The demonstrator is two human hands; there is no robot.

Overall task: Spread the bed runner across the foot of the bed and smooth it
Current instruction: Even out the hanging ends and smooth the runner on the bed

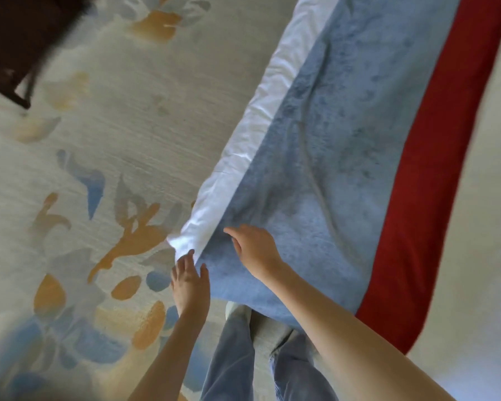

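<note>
The bed runner [344, 146], a plush light-blue cloth, lies along the foot of the bed and hangs over the near corner, with long creases in it. A red band [434, 175] runs along its far side; whether it is a separate cloth I cannot tell. A white sheet [261, 102] shows along the bed's edge beside the runner. My right hand [255, 250] rests flat on the runner near the corner, fingers straight. My left hand [190, 282] is below it, straight fingers touching the hanging corner where sheet and runner meet.
A pale carpet [128, 125] with orange and blue floral patterns covers the floor to the left. Dark wooden furniture [18, 39] stands at the top left. My legs in blue jeans [235, 357] are right against the bed corner. The white bed cover [480, 227] extends to the right.
</note>
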